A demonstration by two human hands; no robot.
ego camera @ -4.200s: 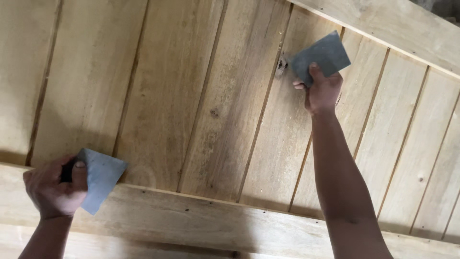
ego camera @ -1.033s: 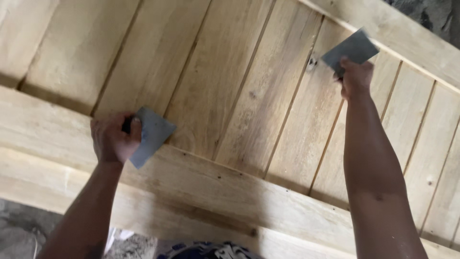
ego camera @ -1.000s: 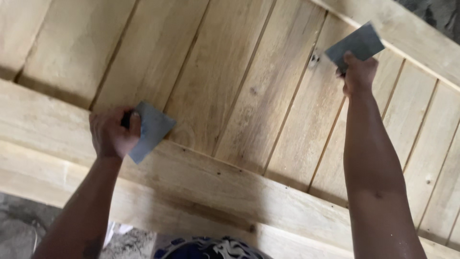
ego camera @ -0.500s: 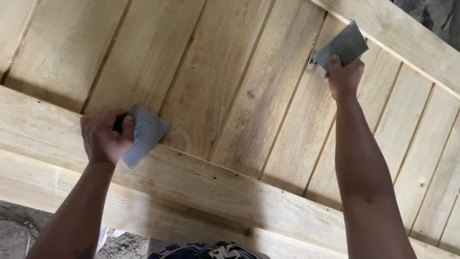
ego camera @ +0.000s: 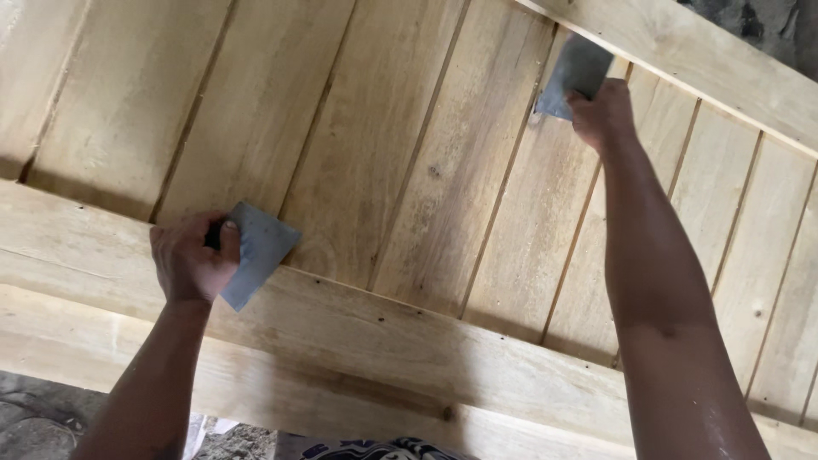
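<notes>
A panel of pale wooden planks [ego camera: 375,145] with cross rails fills the view. My left hand [ego camera: 187,260] grips a grey flat scraper blade [ego camera: 258,249] held against the planks just above the near cross rail [ego camera: 409,341]. My right hand [ego camera: 603,115] holds a second grey scraper blade [ego camera: 577,72] pressed on a plank at the far side, over a dark knot spot beside a plank seam, just below the upper cross rail [ego camera: 699,60]. Both arms are stretched out over the wood.
Grooves run between the planks. Small dark nail holes dot the near cross rail. Grey ground [ego camera: 34,426] shows at the bottom left, and a patterned dark cloth [ego camera: 375,450] at the bottom edge. Rough grey surface [ego camera: 758,21] lies beyond the upper rail.
My right hand has turned its blade and slid it left and up over the dark spot. My left hand and its blade have stayed at the near rail.
</notes>
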